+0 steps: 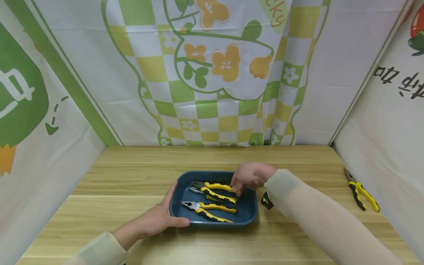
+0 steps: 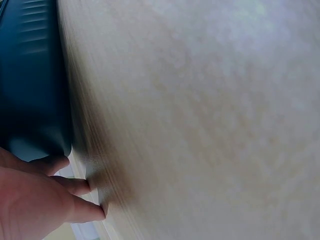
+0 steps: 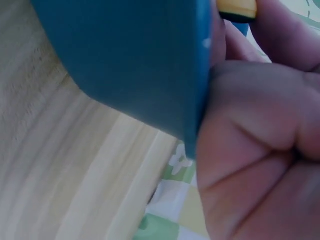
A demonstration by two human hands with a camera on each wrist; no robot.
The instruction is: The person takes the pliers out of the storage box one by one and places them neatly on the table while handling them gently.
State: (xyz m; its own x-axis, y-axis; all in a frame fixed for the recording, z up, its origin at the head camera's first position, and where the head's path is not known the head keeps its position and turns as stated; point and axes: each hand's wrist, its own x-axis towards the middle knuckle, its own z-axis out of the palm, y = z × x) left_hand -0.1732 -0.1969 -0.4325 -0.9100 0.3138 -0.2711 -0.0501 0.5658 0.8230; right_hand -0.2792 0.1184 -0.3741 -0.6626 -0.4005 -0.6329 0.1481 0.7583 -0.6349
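A dark blue tray holds several pliers with yellow and black handles. My left hand grips its near left corner, thumb along the front rim and fingers down the left side; the left wrist view shows those fingers beside the tray wall. Over the tray's far right part, my right hand pinches a handle end of the rear combination pliers. That yellow handle end shows between thumb and finger in the right wrist view. Partly hidden beneath lies another pair. Silver-jawed combination pliers lie nearest the front.
Needle-nose pliers with yellow and black handles lie on the wooden table at the far right. A small black and yellow item shows beside the tray, under the right sleeve. Patterned cloth hangs behind the table.
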